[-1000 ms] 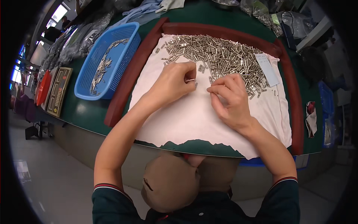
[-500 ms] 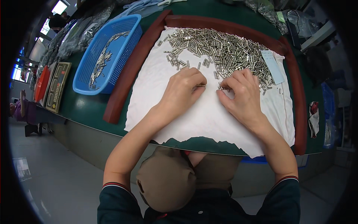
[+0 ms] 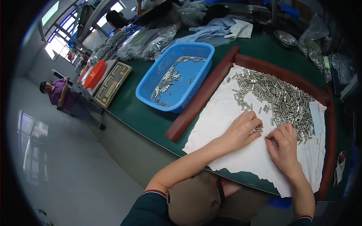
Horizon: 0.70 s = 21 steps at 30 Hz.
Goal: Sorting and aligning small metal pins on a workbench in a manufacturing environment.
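Small silver metal pins (image 3: 290, 101) lie in a broad heap on a white cloth (image 3: 241, 160). My left hand (image 3: 239, 130) rests over the cloth, thumb and fingers closed on several of these pins (image 3: 258, 129). Just to its right, my right hand (image 3: 284, 145) pinches at its fingertips what looks like one pin (image 3: 266, 138), partly hidden. The two sets of fingertips are close but apart, at the near side of the heap. A few loose pins (image 3: 247, 106) are scattered beyond my left hand. A pale blue paper slip (image 3: 316, 117) lies at the heap's right edge.
Dark red rails (image 3: 205, 96) border the cloth on the left, far and right sides. Left of them stands a blue plastic basket (image 3: 190, 97) holding more pins. Beyond are a scale (image 3: 115, 81), an orange-red tray (image 3: 95, 74), a metal bowl (image 3: 285, 38) and a person (image 3: 65, 94).
The view has swung left, so the table and hands appear farther right and lower. More pins now show in my left fingers. Both hands stay over the near edge of the heap.
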Motion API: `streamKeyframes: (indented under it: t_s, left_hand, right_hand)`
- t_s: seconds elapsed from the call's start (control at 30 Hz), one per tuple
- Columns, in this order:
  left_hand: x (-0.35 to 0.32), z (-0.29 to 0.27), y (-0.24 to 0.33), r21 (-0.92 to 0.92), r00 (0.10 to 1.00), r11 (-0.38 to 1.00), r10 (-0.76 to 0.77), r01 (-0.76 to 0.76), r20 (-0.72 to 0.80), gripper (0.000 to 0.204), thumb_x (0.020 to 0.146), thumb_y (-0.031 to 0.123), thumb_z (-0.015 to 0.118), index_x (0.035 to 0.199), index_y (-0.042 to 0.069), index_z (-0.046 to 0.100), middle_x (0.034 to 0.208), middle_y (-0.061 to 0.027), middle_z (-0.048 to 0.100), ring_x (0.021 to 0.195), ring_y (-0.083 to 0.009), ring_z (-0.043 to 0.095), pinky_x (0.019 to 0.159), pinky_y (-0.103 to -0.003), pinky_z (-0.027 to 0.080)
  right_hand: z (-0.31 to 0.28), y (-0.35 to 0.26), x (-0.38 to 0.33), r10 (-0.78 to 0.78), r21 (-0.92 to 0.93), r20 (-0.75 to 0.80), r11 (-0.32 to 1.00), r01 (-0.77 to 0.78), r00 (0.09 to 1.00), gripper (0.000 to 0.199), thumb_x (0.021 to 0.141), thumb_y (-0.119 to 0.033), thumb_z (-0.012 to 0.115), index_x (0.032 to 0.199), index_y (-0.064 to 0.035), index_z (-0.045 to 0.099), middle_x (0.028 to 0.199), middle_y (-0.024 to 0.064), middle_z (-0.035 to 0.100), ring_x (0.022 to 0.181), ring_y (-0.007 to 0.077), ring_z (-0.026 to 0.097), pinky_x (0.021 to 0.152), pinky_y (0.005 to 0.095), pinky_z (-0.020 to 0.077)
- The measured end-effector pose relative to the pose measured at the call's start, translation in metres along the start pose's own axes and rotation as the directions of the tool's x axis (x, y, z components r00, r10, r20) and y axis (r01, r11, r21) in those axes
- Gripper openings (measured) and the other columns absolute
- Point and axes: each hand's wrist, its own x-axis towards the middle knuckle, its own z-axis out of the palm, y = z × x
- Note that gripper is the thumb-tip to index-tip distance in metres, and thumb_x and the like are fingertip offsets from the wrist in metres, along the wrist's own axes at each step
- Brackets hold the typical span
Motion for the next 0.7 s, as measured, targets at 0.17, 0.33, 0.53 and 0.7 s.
streamKeyframes:
  t_s: [0.17,0.33,0.53,0.7]
  left_hand:
    - [-0.005,0.004,0.002,0.008,0.998,1.0,-0.003,0.004,-0.059,0.021,0.081,0.012,0.072,0.096,0.001,0.063,0.094,-0.0144,0.055,0.095,-0.0333,0.054,0.082,-0.042,0.045]
    - [-0.001,0.009,0.008,-0.063,1.0,0.998,0.015,-0.013,0.026,0.016,0.08,0.012,0.071,0.089,0.002,0.063,0.09,-0.0129,0.056,0.091,-0.0328,0.055,0.08,-0.042,0.045]
    - [0.0,-0.023,0.006,-0.014,1.0,1.0,-0.015,0.015,-0.005,0.015,0.078,-0.001,0.059,0.091,-0.001,0.065,0.084,-0.0136,0.061,0.08,-0.0281,0.06,0.07,-0.035,0.048]
    - [0.001,-0.017,0.007,0.035,0.999,0.999,-0.016,0.014,0.041,0.019,0.074,0.0,0.059,0.093,-0.002,0.064,0.083,-0.0118,0.057,0.078,-0.0269,0.056,0.071,-0.036,0.047]
  right_hand:
    - [0.0,-0.012,-0.005,-0.083,0.122,0.1,0.99,0.07,0.992,0.016,0.066,-0.003,0.075,0.076,-0.0051,0.062,0.082,0.0077,0.055,0.087,0.0292,0.051,0.076,0.0417,0.039]
    - [0.007,-0.011,-0.007,-0.111,0.113,0.032,0.988,0.107,0.993,0.019,0.065,-0.004,0.077,0.076,-0.0047,0.062,0.08,0.0078,0.055,0.083,0.0293,0.051,0.074,0.0412,0.0399]
    - [0.0,-0.001,0.011,-0.027,0.126,-0.067,0.991,0.035,0.997,0.014,0.067,0.002,0.07,0.074,-0.0038,0.06,0.077,0.006,0.058,0.082,0.0271,0.053,0.074,0.0377,0.0401]
    - [0.006,0.01,0.002,-0.029,-0.012,-0.037,1.0,0.029,0.999,0.014,0.065,-0.004,0.07,0.076,-0.0089,0.061,0.078,0.0034,0.055,0.086,0.0255,0.053,0.075,0.038,0.0379]
